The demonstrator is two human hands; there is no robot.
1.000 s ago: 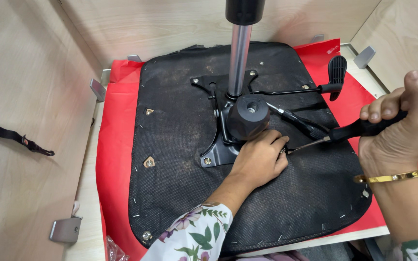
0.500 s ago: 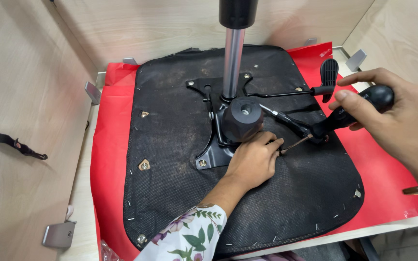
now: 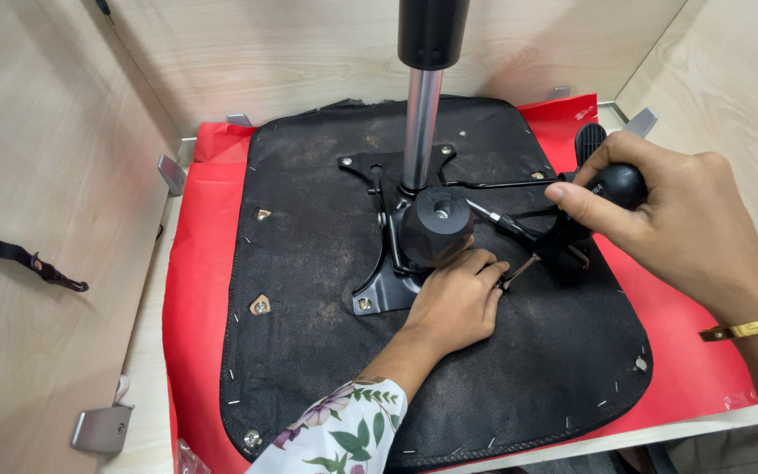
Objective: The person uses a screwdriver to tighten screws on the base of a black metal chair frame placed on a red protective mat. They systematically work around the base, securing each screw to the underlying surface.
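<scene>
An upturned black chair seat (image 3: 326, 290) lies on a red sheet (image 3: 199, 263). A black metal mechanism plate (image 3: 379, 285) with a round knob (image 3: 436, 226) and an upright chrome gas cylinder (image 3: 420, 123) is mounted at its middle. My left hand (image 3: 458, 303) rests on the seat beside the knob, fingertips pinched at the tip of a screwdriver. My right hand (image 3: 668, 224) grips the black-handled screwdriver (image 3: 603, 197), its shaft angled down-left to my left fingers. A black lever (image 3: 511, 183) runs right from the mechanism.
Light wooden panels (image 3: 37, 175) wall in the work spot on the left, back and right. Metal corner brackets (image 3: 98, 428) sit along the left edge. A black strap (image 3: 19, 259) hangs on the left panel. Screw inserts (image 3: 259, 305) show on the seat's left side.
My right hand has turned over the screwdriver handle and moved up and left, now gripping it from above. My left hand stays at the screwdriver tip.
</scene>
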